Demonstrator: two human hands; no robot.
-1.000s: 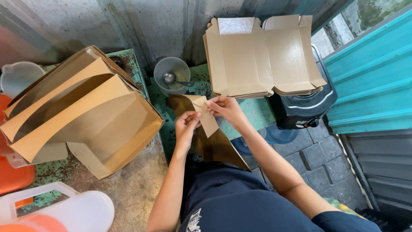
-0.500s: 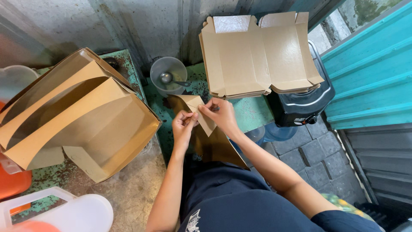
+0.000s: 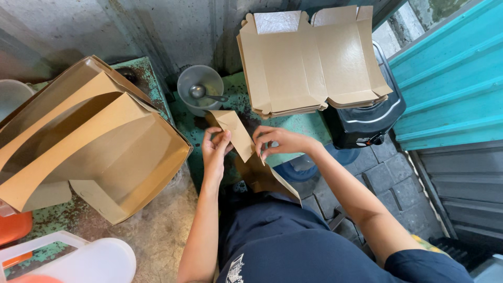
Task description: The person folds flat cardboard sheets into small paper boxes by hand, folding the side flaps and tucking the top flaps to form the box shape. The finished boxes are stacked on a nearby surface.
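Seen from above, looking down at a worn green bench [image 3: 183, 112] set against a grey wall.

At the far left edge, a pale round container [image 3: 11, 97], partly cut off. Below it, near the lower left corner, an orange object [image 3: 14, 228] and a white plastic tub [image 3: 94, 259], both only partly in view.

Spread across the left part of the bench, a stack of large open brown cardboard boxes [image 3: 99, 141], tilted, hollow sides facing up and to the right.

Behind them, at the back edge of the bench near the wall, a grey bowl [image 3: 200, 86] with a metal spoon [image 3: 201, 93] resting inside.

In the middle, just in front of the bowl, a flat brown cardboard piece [image 3: 238, 136], folded and held upright at a slant, its lower part running down toward a dark blue shirt. Left hand [image 3: 216, 149] curled against its left edge, fingers half closed and pinching the card. Right hand [image 3: 277, 141] on its right edge, fingertips bent and pressing the card, thumb side hidden behind it.

Further right, at the back, a pile of flattened brown box blanks [image 3: 309, 57] with flaps spread, lying on top of a black appliance [image 3: 367, 123].

Along the right side, a turquoise corrugated wall [image 3: 450, 84], with grey paving stones [image 3: 387, 178] below.
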